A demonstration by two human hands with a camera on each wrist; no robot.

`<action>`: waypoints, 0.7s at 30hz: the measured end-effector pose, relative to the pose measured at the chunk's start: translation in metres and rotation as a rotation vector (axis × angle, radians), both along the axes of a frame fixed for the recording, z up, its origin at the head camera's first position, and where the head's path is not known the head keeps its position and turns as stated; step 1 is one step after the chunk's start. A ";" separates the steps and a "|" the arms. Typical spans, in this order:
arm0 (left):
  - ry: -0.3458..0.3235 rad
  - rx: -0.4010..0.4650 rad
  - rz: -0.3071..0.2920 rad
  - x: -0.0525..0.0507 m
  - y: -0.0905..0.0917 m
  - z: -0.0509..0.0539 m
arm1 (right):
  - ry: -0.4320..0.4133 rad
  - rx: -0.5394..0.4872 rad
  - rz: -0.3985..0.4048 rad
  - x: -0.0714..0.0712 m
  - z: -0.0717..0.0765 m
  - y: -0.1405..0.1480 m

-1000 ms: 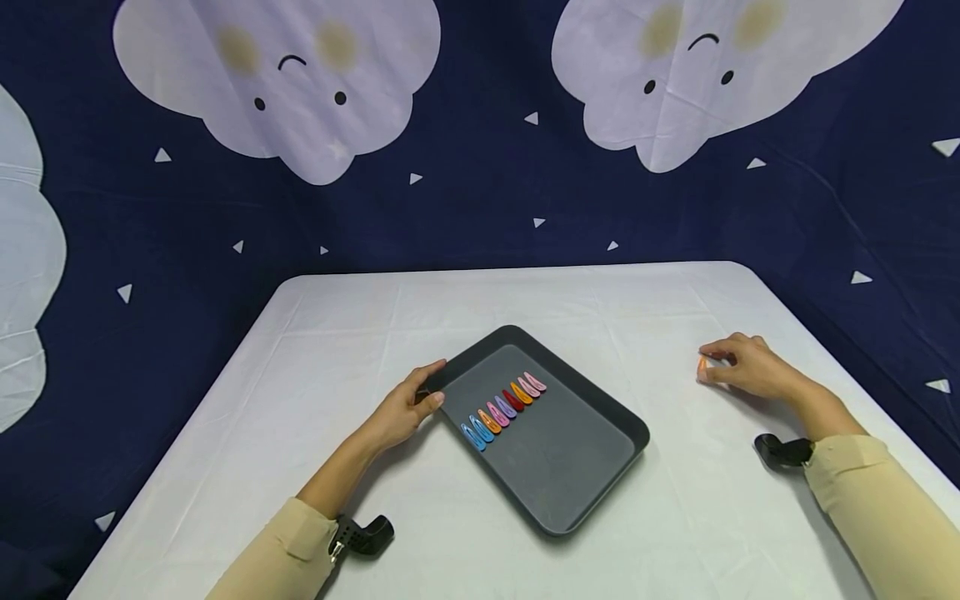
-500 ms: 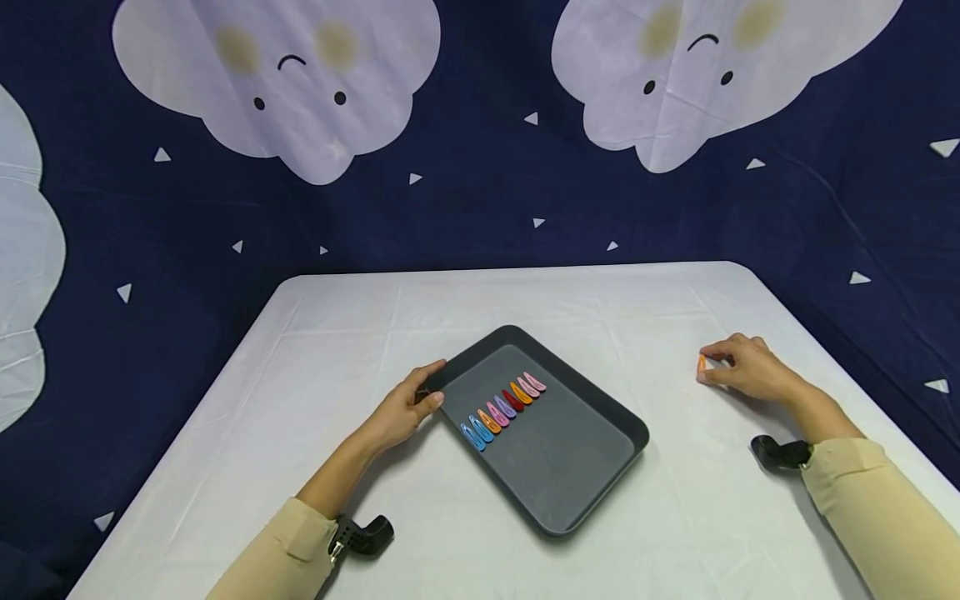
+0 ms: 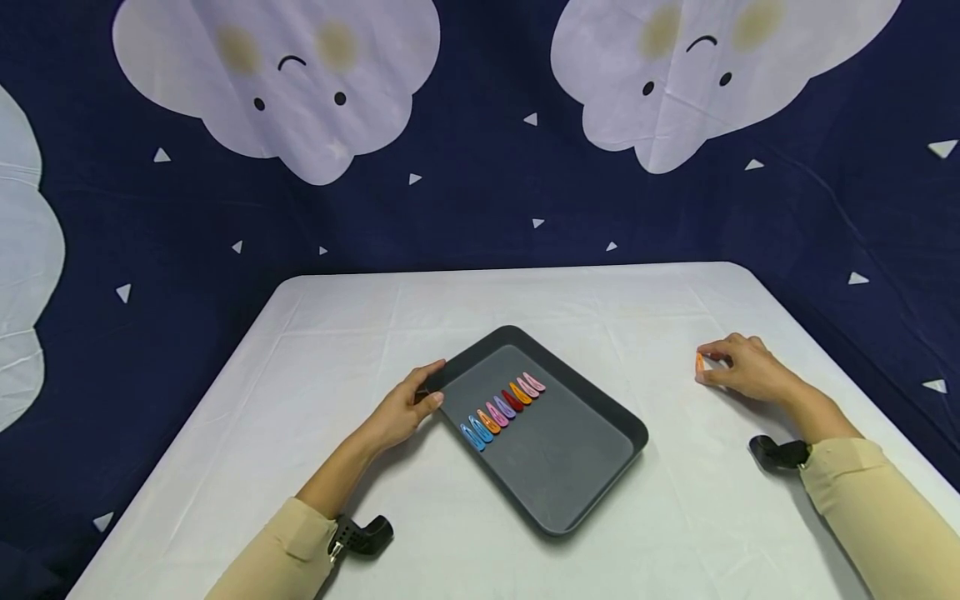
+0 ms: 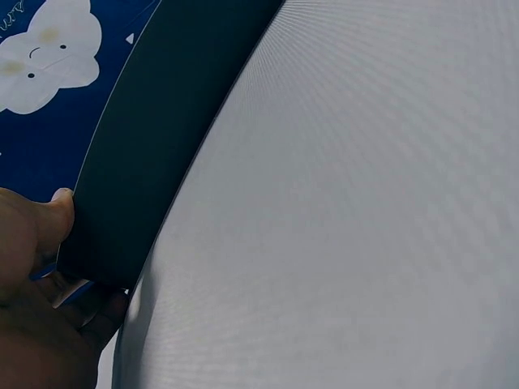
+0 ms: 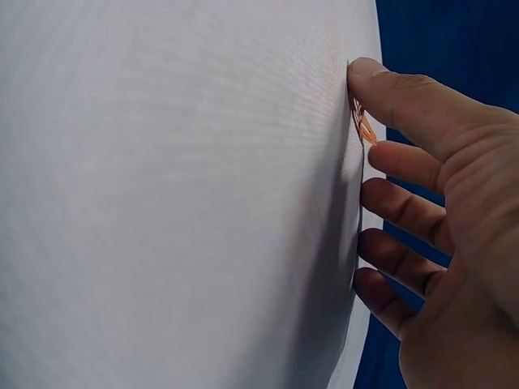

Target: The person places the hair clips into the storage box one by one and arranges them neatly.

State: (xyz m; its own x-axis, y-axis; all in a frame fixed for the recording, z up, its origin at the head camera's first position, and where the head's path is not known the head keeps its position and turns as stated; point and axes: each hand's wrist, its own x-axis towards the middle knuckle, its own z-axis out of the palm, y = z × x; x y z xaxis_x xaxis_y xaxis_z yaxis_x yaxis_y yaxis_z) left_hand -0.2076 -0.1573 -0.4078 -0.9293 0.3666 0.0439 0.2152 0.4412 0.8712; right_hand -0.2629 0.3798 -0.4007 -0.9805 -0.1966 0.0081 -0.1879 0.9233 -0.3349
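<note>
A dark grey tray [image 3: 570,450] lies turned at an angle on the white table. Inside it, several snap hair clips [image 3: 497,413] form a slanting row: blue, orange, pink, purple and red ones. My left hand [image 3: 401,410] grips the tray's left corner; in the left wrist view the thumb is at the rim of the tray wall [image 4: 154,146] and the fingers are underneath. Over at the right of the table, my right hand [image 3: 750,367] pinches an orange hair clip [image 3: 700,363] between thumb and index finger. The right wrist view shows this orange clip [image 5: 365,126] close to the tabletop, other fingers loosely bent.
The white-covered table [image 3: 360,325] has rounded far corners. Behind it hangs a dark blue cloth [image 3: 480,208] printed with clouds and small triangles. Each wrist carries a black camera mount, the left one [image 3: 363,536] near the front edge, the right one [image 3: 778,452] beside the sleeve.
</note>
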 end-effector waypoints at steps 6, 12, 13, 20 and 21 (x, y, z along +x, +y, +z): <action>0.002 0.001 -0.005 0.001 -0.001 0.001 | 0.001 -0.005 0.005 -0.001 0.000 -0.001; -0.003 -0.004 -0.005 0.001 0.000 0.001 | 0.026 -0.041 0.026 0.000 0.005 -0.002; -0.002 -0.006 -0.005 0.001 0.000 0.001 | 0.033 -0.053 0.033 0.000 0.007 -0.004; -0.009 -0.007 -0.002 0.001 -0.001 0.002 | 0.094 -0.136 0.095 0.001 0.028 -0.022; -0.011 -0.008 -0.002 0.001 -0.001 0.002 | 0.109 -0.146 0.110 0.001 0.030 -0.026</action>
State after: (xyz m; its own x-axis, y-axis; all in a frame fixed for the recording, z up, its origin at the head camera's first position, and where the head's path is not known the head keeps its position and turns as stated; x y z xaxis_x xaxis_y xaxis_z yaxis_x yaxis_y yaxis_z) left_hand -0.2061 -0.1583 -0.4062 -0.9290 0.3688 0.0308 0.2066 0.4476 0.8700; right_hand -0.2619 0.3543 -0.3706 -0.9450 -0.2910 0.1492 -0.3270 0.8383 -0.4362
